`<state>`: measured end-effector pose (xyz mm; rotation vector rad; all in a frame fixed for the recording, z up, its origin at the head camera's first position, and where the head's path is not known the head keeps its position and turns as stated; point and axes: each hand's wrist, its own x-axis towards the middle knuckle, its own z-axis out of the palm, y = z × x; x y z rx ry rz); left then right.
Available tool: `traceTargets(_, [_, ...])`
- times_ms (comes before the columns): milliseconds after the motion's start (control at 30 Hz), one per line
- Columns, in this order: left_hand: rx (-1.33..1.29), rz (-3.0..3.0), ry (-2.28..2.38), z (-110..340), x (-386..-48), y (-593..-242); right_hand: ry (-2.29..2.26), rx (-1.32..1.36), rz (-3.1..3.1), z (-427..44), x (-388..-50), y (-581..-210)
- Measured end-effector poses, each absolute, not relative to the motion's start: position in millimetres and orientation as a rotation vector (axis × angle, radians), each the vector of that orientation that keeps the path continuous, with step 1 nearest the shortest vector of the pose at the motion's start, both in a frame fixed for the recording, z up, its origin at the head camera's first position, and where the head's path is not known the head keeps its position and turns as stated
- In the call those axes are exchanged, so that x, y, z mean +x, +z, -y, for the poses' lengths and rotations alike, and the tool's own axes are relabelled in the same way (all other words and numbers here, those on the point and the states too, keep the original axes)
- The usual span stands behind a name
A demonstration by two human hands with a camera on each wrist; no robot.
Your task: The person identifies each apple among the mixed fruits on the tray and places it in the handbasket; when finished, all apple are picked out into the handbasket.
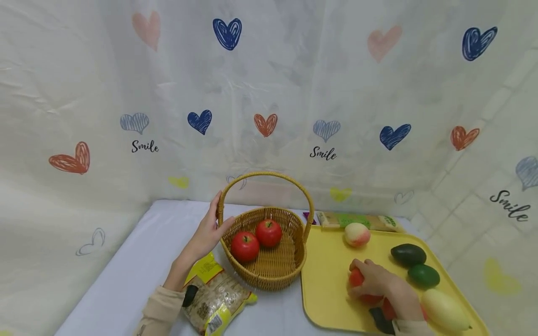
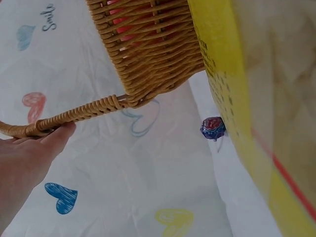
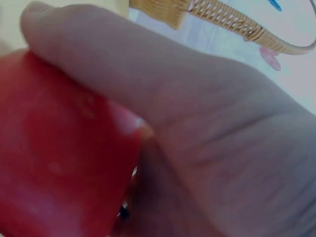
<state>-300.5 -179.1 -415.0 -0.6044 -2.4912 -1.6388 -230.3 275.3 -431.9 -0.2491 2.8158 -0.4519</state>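
A wicker basket [image 1: 269,280] with a tall handle holds two red apples [image 1: 245,246]. My left hand [image 1: 208,232] rests against the left side of its handle, fingers fairly straight; in the left wrist view the fingers of that hand [image 2: 29,158] touch the handle [image 2: 79,113]. Over the yellow tray [image 1: 323,289], my right hand [image 1: 380,282] curls round a red fruit [image 1: 356,277]. The right wrist view shows the thumb of that hand [image 3: 197,98] along the red fruit [image 3: 59,143]. More red fruit lies beneath and beside the hand, partly hidden.
On the tray are a pale peach [image 1: 357,234], two dark green fruits [image 1: 408,255] and a pale yellow fruit [image 1: 445,310]. A yellow-and-clear bag [image 1: 220,298] lies before the basket. Behind the tray sits a long packet [image 1: 357,221]; a small purple wrapper [image 1: 309,218] is beside it.
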Motion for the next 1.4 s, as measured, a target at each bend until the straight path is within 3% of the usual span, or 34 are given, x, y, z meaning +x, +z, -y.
traceTargets(400, [-0.597,2.506,-1.637,185,-297,-418,-0.661,-0.515,-2.803,-239,-230,-412])
traceTargets(900, [-0.661,2.465,-1.630,171,-308,-415,-0.691,-0.558,-3.001,-196,-210,-382])
traceTargets(1233, [-0.624,2.474,-1.630,172,-308,-413,-0.486,-0.952,-3.046,-151,-244,-381])
traceTargets(1400, [-0.594,2.484,-1.638,177,-304,-416,-0.407,-0.966,-2.985,-129,-270,-380])
